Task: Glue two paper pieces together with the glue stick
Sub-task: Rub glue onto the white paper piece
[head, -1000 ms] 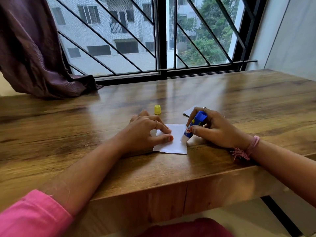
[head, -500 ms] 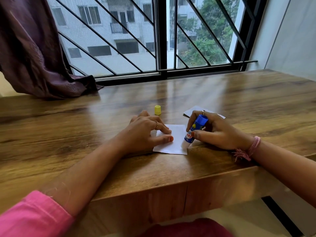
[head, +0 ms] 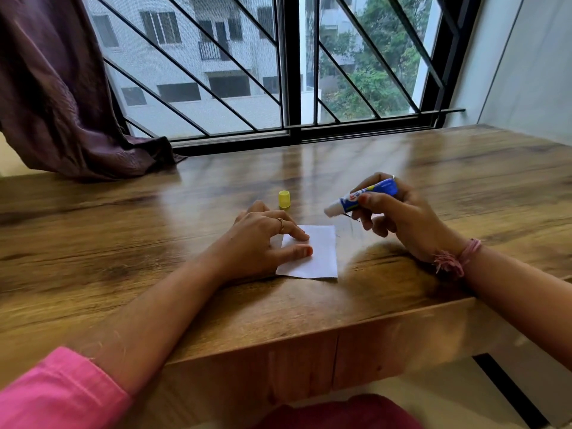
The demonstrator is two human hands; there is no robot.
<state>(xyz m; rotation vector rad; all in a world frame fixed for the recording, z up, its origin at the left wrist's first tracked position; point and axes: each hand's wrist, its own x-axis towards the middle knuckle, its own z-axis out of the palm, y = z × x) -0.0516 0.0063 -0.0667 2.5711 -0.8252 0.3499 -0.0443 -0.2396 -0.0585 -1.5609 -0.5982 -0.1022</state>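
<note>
Fingers [head: 297, 235] of the left hand [head: 263, 243] are spread flat, index and thumb tips pressing the left part of the white paper piece [head: 318, 255] onto the wooden table [head: 154, 243]; nothing gripped, just pinning it down. Right hand [head: 399, 218] has its fingers curled and clamped around the blue glue stick [head: 362, 198], held in the air, tilted nearly level, white glue tip pointing toward 9 o'clock and slightly down. Tip is clear of the paper, up at about 1 o'clock from the sheet, not touching it or the table. Yellow cap [head: 284, 199] stands upright on the table at 12 o'clock from the left hand, just beyond the knuckles, apart from the paper. Only one paper piece can be made out; second one, can't tell. Right wrist has a pink thread band [head: 458, 258]. Pink sleeve [head: 55, 394] on the left arm at 7 o'clock. Purple curtain [head: 62, 88] at 10 o'clock, barred window [head: 291, 72] at 12.
</note>
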